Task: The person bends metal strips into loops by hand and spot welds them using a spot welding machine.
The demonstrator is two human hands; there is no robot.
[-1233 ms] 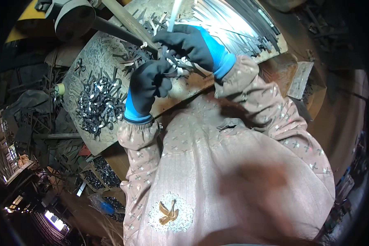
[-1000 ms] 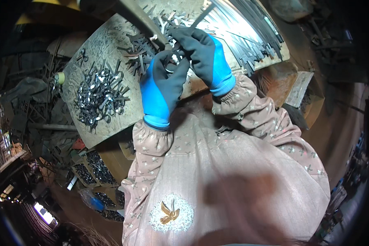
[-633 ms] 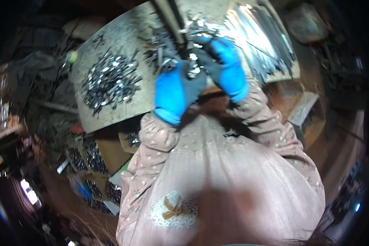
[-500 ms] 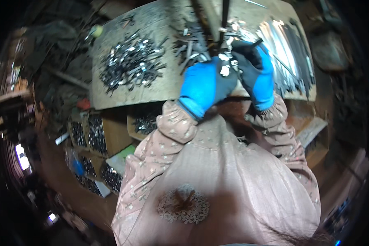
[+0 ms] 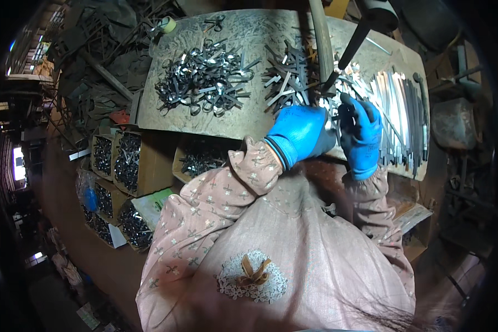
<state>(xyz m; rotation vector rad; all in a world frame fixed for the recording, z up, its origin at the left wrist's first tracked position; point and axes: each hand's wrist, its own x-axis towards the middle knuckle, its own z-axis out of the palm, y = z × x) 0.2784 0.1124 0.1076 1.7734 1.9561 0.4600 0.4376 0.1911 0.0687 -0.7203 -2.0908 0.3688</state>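
Note:
Both my hands wear blue gloves with dark palms and work close together at the near edge of the worktable (image 5: 205, 126). My left hand (image 5: 301, 133) is closed, its fingertips turned away and hidden. Beside it, my right hand (image 5: 364, 135) is curled, fingertips up, around something too small and dark to make out. Just beyond the hands, a dark metal rod (image 5: 355, 47) with a round head slants down. A pale upright bar (image 5: 321, 39) stands next to it. Flat metal strips (image 5: 288, 77) lie heaped beyond my left hand. Shiny looped metal pieces (image 5: 202, 83) form a pile farther left.
Long metal strips (image 5: 393, 110) lie side by side on the right of the table. Cardboard boxes (image 5: 152, 160) of metal pieces stand below its left edge. A roll of tape (image 5: 168, 25) sits at the far left corner. Scrap metal (image 5: 105, 55) covers the area beyond the left side.
The view has shifted, showing more of the table's far side. My right hand has turned more upright and moved slightly off my left hand. The dark piece at its fingertips no longer shows clearly.

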